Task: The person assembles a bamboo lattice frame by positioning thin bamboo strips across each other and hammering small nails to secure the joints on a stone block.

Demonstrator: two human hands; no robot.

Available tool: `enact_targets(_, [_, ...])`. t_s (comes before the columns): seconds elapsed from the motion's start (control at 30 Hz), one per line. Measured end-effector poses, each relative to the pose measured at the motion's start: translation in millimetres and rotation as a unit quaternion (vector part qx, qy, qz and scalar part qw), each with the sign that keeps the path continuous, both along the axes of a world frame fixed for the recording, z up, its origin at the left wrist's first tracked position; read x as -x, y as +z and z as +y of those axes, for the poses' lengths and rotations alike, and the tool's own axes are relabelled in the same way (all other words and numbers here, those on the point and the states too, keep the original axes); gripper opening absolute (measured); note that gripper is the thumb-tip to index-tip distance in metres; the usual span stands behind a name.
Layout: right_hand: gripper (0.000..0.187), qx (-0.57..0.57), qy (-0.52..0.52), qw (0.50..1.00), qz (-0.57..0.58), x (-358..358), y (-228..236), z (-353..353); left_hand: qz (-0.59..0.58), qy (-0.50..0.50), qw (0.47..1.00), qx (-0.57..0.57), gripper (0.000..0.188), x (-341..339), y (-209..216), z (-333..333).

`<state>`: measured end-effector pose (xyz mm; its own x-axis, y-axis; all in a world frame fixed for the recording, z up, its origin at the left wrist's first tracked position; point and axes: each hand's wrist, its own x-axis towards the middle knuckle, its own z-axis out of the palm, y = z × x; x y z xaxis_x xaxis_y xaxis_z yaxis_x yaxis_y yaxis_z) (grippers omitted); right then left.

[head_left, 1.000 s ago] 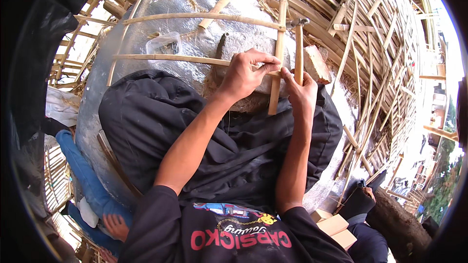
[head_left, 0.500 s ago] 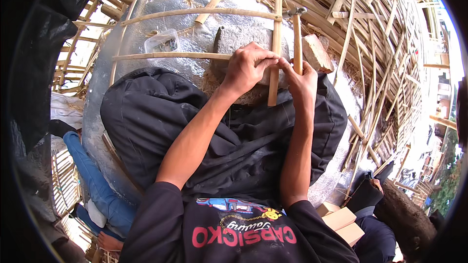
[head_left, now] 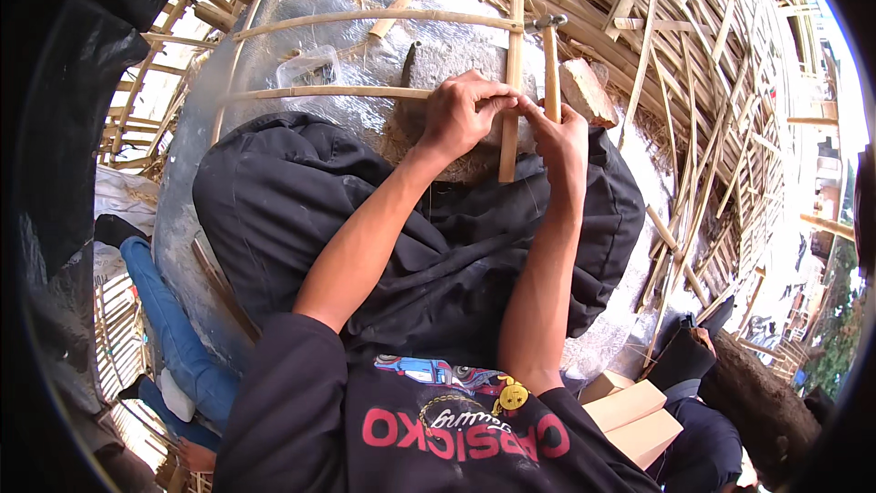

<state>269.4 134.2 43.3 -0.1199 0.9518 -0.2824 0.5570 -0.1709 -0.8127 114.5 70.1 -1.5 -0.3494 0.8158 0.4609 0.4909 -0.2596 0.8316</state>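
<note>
My left hand (head_left: 461,119) is closed in a pinch over the end of a thin bamboo strip (head_left: 338,91), where it meets an upright bamboo slat (head_left: 508,148). A hammer (head_left: 551,73) stands head up in my right hand (head_left: 564,148), its handle held in the palm. The right thumb and forefinger pinch together at the same joint, touching the left fingertips. Anything between those fingertips is too small to make out. Two more cross strips join the slat farther off, forming a ladder-like frame. Behind the joint lies a grey stone block (head_left: 452,68), partly hidden by my left hand.
A clear plastic tub (head_left: 308,71) with small dark pieces sits to the left, beyond the near strip. A broken brick (head_left: 587,91) lies right of the hammer. Split bamboo (head_left: 712,100) is piled at right. Cardboard boxes (head_left: 630,406) and another person's legs (head_left: 178,329) are nearby.
The bamboo frame and both hands sit slightly higher in the picture, and the view has shifted a little. Both hands keep their hold at the joint, and the hammer stays upright.
</note>
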Motion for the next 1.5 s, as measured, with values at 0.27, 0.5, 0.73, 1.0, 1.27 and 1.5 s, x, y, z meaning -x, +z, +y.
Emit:
enact_targets(0.27, [0.043, -0.015, -0.075, 0.994, 0.075, 4, -20, -8, -0.007, 0.003, 1.000, 0.002, 0.010, -2, 2, 0])
enact_targets(0.5, [0.044, 0.011, -0.065, 0.995, 0.073, 3, -14, -7, 0.017, -0.007, 1.000, -0.021, 0.012, -1, -2, 0])
enact_targets(0.73, [0.043, 0.001, -0.059, 0.997, 0.055, 4, -9, -10, 0.027, -0.011, 0.999, -0.030, 0.009, 0, 1, 0])
enact_targets(1.0, [0.042, 0.005, -0.053, 0.997, 0.056, 5, -9, -10, 0.028, -0.029, 0.999, -0.021, 0.022, 1, 6, -2])
enact_targets(1.27, [0.044, -0.036, -0.069, 0.997, 0.030, 6, -13, -13, 0.044, -0.046, 0.998, -0.026, 0.024, 2, 5, -1])
enact_targets(1.5, [0.051, -0.103, -0.097, 0.990, 0.003, 12, -25, -14, 0.057, -0.041, 0.997, -0.037, 0.022, 2, 4, 0])
